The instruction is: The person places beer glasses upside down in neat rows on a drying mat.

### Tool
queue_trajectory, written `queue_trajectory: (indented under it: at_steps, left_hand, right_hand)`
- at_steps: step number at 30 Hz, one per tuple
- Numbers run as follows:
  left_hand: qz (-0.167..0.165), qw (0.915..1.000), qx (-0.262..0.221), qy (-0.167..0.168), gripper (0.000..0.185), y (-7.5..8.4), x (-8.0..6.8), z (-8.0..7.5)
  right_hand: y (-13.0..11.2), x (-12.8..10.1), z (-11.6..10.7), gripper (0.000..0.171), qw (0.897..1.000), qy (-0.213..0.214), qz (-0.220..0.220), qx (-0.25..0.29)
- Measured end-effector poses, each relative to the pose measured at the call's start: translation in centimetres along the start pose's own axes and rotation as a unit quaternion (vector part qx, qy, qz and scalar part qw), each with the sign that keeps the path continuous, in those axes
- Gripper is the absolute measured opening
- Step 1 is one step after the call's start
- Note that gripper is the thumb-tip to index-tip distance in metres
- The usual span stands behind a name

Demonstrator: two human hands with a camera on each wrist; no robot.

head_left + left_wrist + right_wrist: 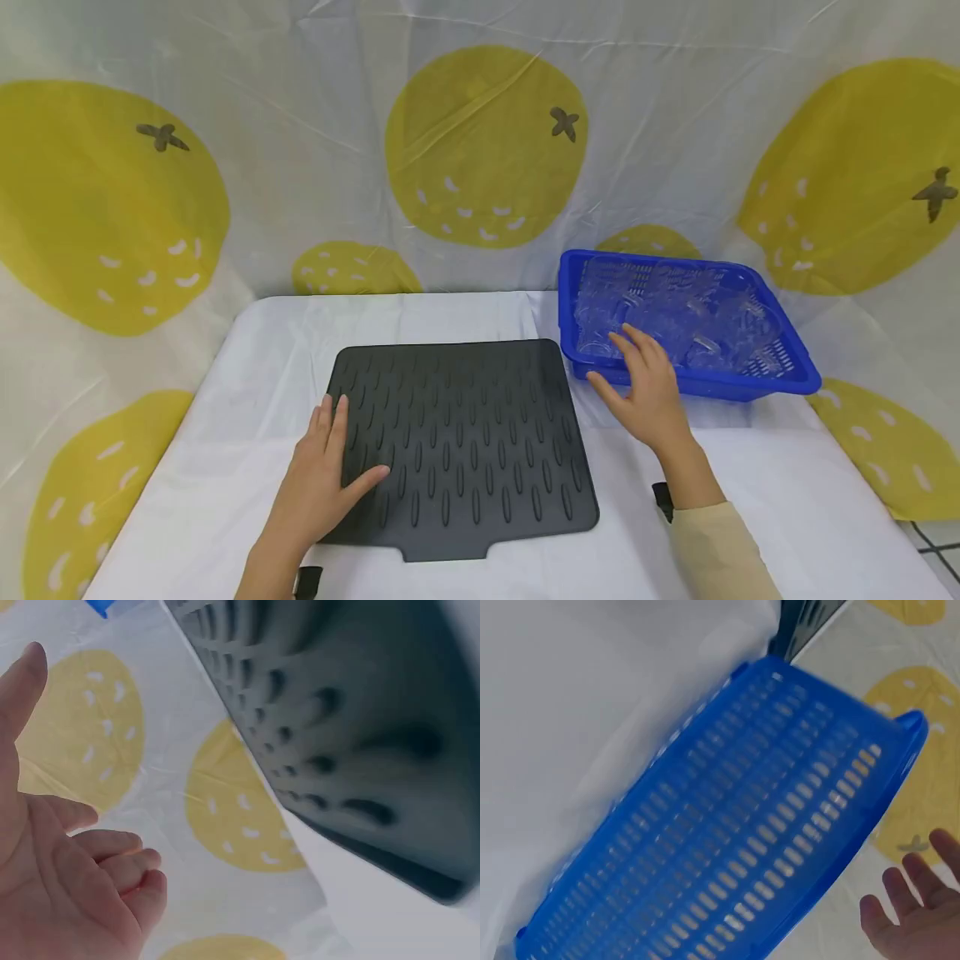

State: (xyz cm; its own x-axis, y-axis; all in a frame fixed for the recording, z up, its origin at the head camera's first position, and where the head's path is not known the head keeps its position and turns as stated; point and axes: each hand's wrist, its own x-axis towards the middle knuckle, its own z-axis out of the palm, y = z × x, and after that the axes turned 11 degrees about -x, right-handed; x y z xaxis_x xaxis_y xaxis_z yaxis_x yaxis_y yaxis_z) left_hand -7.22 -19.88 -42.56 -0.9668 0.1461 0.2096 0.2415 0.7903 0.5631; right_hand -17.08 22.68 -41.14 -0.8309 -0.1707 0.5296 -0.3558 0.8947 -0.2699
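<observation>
A dark grey drying mat [480, 433] with rows of raised oval ridges lies flat on the white cloth. Over its left edge hovers my left hand [311, 483], fingers straight and thumb spread toward the middle of the mat. To the right stands a blue plastic basket [738, 385] with slotted sides, holding several clear, glass-like pieces [701, 337]. My right hand [648, 404] reaches over the basket's front left rim, its fingers spread and holding nothing. In the right wrist view the same hand [922, 915] appears above the rim of the basket [705, 840].
White cloth [255, 392] covers the table around the mat and the basket. Behind hangs a pale curtain [660, 150] printed with large yellow fruit, close to the table's back edge. A dark wrist strap [663, 500] shows at my right wrist.
</observation>
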Motion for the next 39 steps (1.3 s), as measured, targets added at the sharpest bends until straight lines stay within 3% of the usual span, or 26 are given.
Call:
queue_trajectory:
  at_steps: [3,6,8,13,19,27,32,39]
  left_hand:
    - [-0.009,0.9999,-0.006,-0.011,0.097,-0.6,-1.1,-0.1]
    - [-0.011,0.9993,-0.003,-0.035,0.088,-1.4,-2.0,0.0]
    - [-0.016,0.9983,0.003,-0.057,0.087,-2.0,-2.5,0.2]
    - [-0.068,0.9914,0.006,-0.112,0.095,-3.0,-3.1,0.9]
    - [-0.081,0.9878,-0.019,-0.132,0.101,-2.9,-3.0,1.3]
    - [-0.110,0.9900,0.019,-0.087,0.092,-2.9,-3.1,0.9]
    - [-0.139,0.9859,0.014,-0.093,0.090,-3.1,-3.2,0.7]
    - [-0.124,0.9898,0.044,-0.055,0.068,-3.7,-3.4,0.8]
  right_hand:
    - [1.0,0.6,-0.7,0.056,0.999,0.028,0.031,0.009]
    - [1.7,0.9,-1.2,0.053,0.998,0.027,0.056,0.007]
    - [2.0,1.0,-1.4,0.052,0.997,0.008,0.074,0.000]
    - [2.8,1.3,-1.3,0.052,0.991,-0.054,0.123,-0.013]
    - [3.7,1.6,-0.9,0.054,0.984,-0.082,0.155,-0.011]
    - [4.4,2.3,-0.9,0.055,0.979,-0.118,0.164,-0.019]
    - [5.0,3.0,-0.8,0.055,0.972,-0.178,0.151,-0.018]
    - [5.5,3.9,-0.9,0.051,0.961,-0.229,0.153,-0.008]
